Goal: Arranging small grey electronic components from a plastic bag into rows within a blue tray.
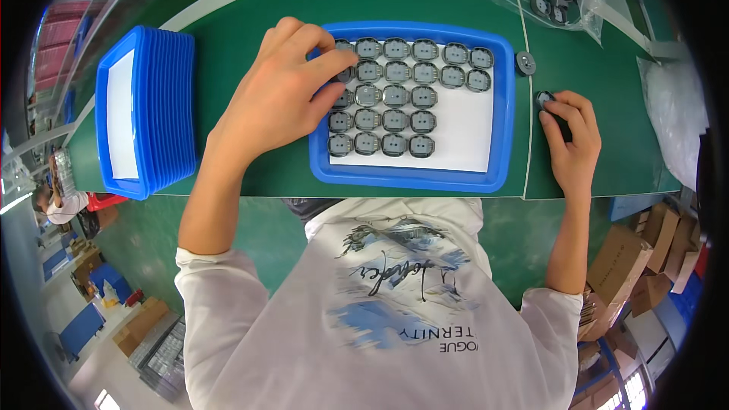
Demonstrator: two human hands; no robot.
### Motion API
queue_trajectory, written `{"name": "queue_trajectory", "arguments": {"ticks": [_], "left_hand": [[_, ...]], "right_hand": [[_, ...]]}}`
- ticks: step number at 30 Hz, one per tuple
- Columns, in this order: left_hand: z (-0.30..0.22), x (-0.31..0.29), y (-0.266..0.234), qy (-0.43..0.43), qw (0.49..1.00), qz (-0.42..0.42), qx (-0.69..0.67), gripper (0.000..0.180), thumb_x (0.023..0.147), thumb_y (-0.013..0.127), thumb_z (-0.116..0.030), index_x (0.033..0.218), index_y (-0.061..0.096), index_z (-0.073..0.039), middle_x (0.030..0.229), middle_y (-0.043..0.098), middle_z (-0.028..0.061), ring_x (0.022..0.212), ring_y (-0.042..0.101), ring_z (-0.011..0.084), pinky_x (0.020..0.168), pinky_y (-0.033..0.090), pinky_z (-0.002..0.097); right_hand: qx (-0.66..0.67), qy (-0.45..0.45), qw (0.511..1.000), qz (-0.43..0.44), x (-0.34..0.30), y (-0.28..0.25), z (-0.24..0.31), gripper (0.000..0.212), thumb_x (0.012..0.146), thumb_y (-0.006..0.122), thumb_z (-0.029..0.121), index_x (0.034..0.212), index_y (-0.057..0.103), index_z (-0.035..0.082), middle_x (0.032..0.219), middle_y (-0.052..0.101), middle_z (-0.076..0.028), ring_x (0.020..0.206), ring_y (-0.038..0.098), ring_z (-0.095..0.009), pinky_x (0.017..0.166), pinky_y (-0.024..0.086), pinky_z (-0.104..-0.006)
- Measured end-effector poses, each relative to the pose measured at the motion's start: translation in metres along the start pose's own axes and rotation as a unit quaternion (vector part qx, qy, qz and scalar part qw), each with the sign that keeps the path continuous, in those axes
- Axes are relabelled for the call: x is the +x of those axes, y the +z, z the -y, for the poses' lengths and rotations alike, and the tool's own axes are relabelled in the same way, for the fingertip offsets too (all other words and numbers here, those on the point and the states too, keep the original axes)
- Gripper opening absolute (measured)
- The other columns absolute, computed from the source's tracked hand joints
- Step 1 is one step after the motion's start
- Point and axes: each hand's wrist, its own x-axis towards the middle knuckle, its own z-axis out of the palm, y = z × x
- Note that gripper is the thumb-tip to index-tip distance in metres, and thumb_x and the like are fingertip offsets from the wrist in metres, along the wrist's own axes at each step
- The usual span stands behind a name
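I judge this as filling the blue rectangular plastic tray (410, 176): left hand (279, 95), upper left of frame, grip unclear; right hand (575, 135) pinching a dark rounded plastic part (544, 97) that likely needs placing.

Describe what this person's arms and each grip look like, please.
The left grip and right grip are bare human hands, ungloved, with no watch or bracelet visible. Loose white sleeves leave the forearms bare.
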Motion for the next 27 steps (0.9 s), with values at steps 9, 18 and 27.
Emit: {"name": "queue_trajectory", "arguments": {"ticks": [9,18,27], "left_hand": [[0.001,0.015,0.004,0.031,0.998,0.054,0.024,0.024,0.073,0.074,0.000,0.096,0.071,-0.005,0.091,0.062,0.0093,0.090,0.056,0.0290,0.083,0.049,0.0403],[0.003,0.015,-0.002,0.039,0.997,0.070,0.017,0.019,0.074,0.072,0.000,0.093,0.073,-0.004,0.088,0.063,0.0089,0.091,0.057,0.0289,0.085,0.050,0.0397],[-0.005,0.018,-0.014,0.015,0.997,0.064,0.037,0.024,0.076,0.074,-0.002,0.100,0.069,-0.005,0.095,0.065,0.0093,0.093,0.057,0.0295,0.086,0.049,0.0413]], "right_hand": [[0.000,0.020,1.000,0.008,0.001,-0.004,0.001,0.014,0.086,0.074,-0.001,0.099,0.070,-0.001,0.113,0.067,-0.011,0.101,0.067,-0.026,0.088,0.053,-0.0335],[0.009,0.027,1.000,0.005,0.001,-0.003,0.004,0.014,0.085,0.074,0.000,0.099,0.070,-0.001,0.113,0.067,-0.011,0.101,0.067,-0.026,0.088,0.052,-0.0332],[0.016,0.026,1.000,0.004,0.002,-0.003,0.003,0.015,0.085,0.075,0.000,0.099,0.070,-0.001,0.113,0.067,-0.011,0.101,0.067,-0.026,0.088,0.052,-0.0331]]}}
